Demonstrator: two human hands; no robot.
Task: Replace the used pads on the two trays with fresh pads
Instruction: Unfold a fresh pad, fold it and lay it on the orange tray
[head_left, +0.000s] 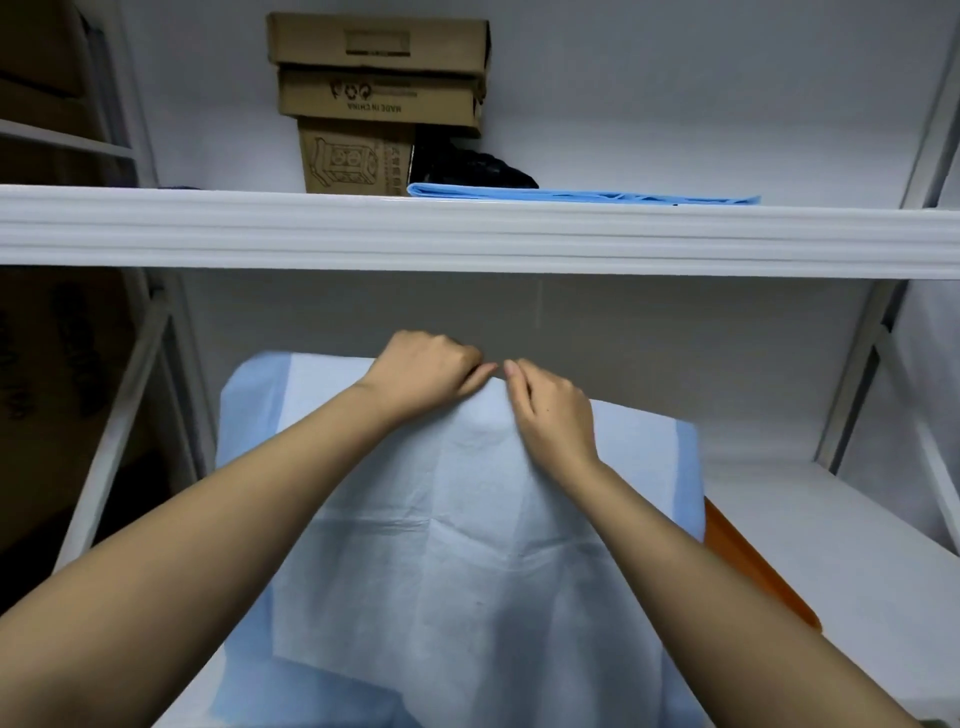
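Left hand (423, 376) and right hand (553, 415) pinch the pad (467, 545) at twelve o'clock; uneven pulling could skew it off the orange tray (753, 566).

Boxes (379, 98) on top shelf (467, 228) – folded pads (582, 196) just right.

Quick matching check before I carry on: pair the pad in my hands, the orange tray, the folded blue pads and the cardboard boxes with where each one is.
Things:
1. pad
2. orange tray
3. folded blue pads
4. cardboard boxes

Places:
A. stacked on the upper shelf, at the back
B. flat along the upper shelf's front edge
C. pinched at its far edge by left hand and right hand
D. peeking out under the pad's right side

Pairs: 1-C, 2-D, 3-B, 4-A
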